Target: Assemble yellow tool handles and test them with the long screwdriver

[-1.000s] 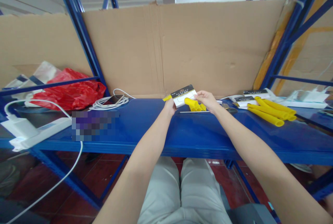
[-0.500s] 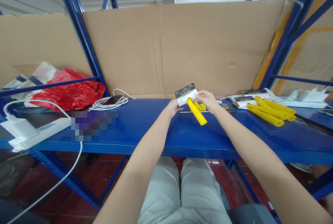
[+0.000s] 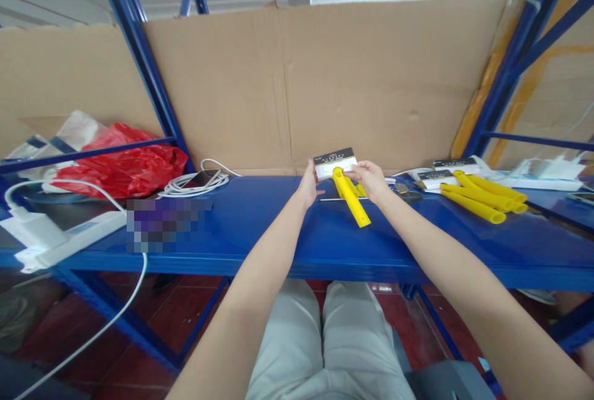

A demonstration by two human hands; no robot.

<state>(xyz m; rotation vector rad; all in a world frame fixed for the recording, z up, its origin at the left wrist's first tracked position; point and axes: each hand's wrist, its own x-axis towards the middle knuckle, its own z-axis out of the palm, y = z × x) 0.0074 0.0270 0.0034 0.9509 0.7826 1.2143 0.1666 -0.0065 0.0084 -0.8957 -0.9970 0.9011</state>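
Observation:
Between my hands, above the blue shelf top, is a black-and-white printed card [image 3: 325, 168] with a yellow hollow handle [image 3: 355, 207] sticking out from its front toward me. My left hand [image 3: 307, 187] grips the card's left edge, thumb apart from the fingers. At the right edge, my right hand [image 3: 370, 179] pinches the card close to the top of the handle. Partly hidden behind the handle, another yellow piece [image 3: 360, 190] lies on the shelf beside a thin dark strip. A small scraper-like tool [image 3: 408, 193] rests right of my right hand.
Several yellow handles [image 3: 485, 199] lie at the right, next to printed cards [image 3: 436, 179]. To the left are a coiled white cable [image 3: 195, 184], a red plastic bag [image 3: 125, 161] and a white power strip [image 3: 88, 236]. A cardboard panel [image 3: 371, 78] stands behind the shelf.
The card has turned to sit more level, and the handle's lower end has dropped slightly. My left hand has shifted a little up along the card's left edge.

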